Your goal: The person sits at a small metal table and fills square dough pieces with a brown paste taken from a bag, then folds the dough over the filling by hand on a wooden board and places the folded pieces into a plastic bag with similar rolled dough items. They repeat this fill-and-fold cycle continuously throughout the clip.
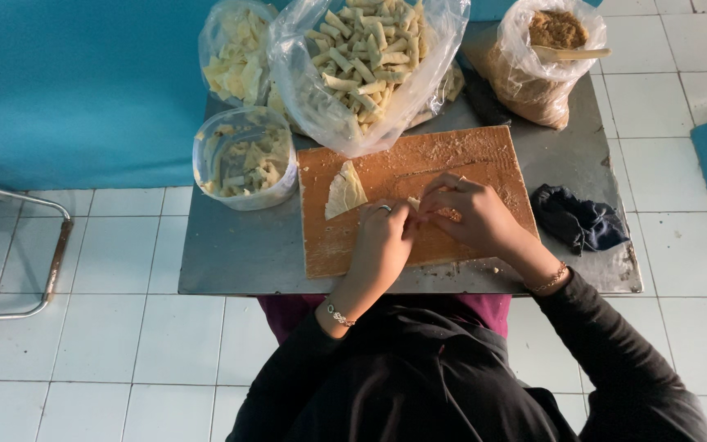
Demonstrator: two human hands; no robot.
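My left hand (382, 241) and right hand (472, 214) meet over the wooden board (484, 151), fingers curled in and pinching one small piece of pale dough wrapper (413, 201) between their tips. Just left of my left hand a folded triangular wrapper (344, 191) lies on the board. Beyond my hands a clear bag of rolled pastries (366, 53) sags onto the board's far edge. Right of my right hand lies a dark cloth (578, 221).

Three clear plastic bags stand along the table's far edge: one of pale wrapper sheets (235, 51), one of rolled pastries (366, 61), and one of brown filling (543, 59).
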